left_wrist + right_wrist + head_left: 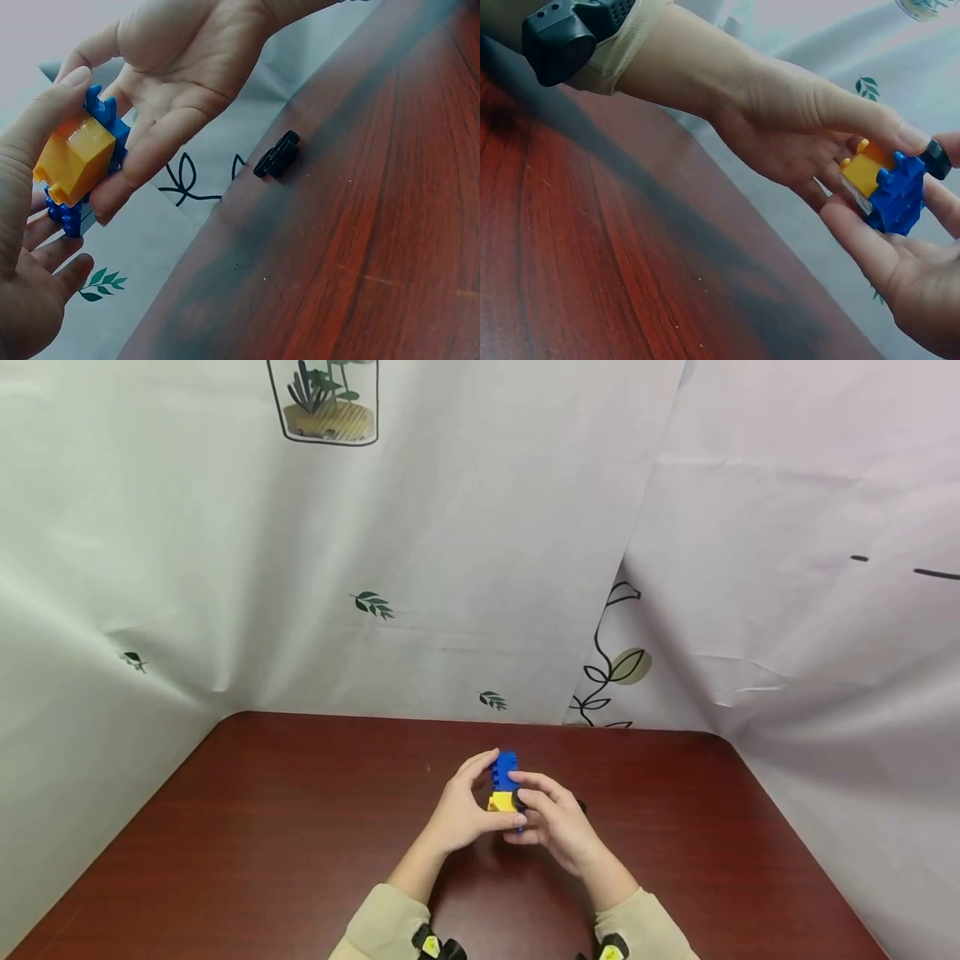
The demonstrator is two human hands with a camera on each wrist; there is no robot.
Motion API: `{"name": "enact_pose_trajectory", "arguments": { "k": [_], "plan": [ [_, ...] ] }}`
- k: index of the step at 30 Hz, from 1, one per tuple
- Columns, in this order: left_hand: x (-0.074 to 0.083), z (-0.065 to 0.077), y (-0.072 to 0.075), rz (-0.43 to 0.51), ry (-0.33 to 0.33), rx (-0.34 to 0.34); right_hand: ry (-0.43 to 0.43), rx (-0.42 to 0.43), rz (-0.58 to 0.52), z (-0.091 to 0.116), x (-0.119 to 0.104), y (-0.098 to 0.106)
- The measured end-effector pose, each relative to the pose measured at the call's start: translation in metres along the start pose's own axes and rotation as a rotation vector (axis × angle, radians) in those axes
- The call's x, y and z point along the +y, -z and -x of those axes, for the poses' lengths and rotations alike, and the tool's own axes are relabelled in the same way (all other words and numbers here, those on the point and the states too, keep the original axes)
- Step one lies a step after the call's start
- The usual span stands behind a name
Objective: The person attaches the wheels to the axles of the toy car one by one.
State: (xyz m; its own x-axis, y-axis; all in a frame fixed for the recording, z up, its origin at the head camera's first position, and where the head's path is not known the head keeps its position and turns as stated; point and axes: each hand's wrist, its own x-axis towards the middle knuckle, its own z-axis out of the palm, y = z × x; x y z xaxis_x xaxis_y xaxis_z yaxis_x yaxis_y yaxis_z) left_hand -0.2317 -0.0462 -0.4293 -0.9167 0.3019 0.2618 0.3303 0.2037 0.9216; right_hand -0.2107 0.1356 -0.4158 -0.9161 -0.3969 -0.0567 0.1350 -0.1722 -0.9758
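Sleeves, bricks, reddish table, backdrop

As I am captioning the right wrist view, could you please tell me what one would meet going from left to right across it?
Black wrist device → left forearm → yellow block → blue block → black round piece.

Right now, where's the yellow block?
In the head view, the yellow block is just below the blue piece, between the left hand and the right hand.
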Motion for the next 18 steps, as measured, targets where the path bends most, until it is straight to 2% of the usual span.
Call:
{"name": "enact_pose_trajectory", "arguments": {
  "k": [8,18],
  "plan": [
    [0.030,0.008,0.007,0.032,-0.034,-0.031,-0.013,0.027,-0.007,0.000,-0.001,-0.004],
    [0.029,0.010,0.008,0.072,-0.027,-0.055,-0.026,0.028,-0.012,0.000,-0.001,-0.004]
  ]
}}
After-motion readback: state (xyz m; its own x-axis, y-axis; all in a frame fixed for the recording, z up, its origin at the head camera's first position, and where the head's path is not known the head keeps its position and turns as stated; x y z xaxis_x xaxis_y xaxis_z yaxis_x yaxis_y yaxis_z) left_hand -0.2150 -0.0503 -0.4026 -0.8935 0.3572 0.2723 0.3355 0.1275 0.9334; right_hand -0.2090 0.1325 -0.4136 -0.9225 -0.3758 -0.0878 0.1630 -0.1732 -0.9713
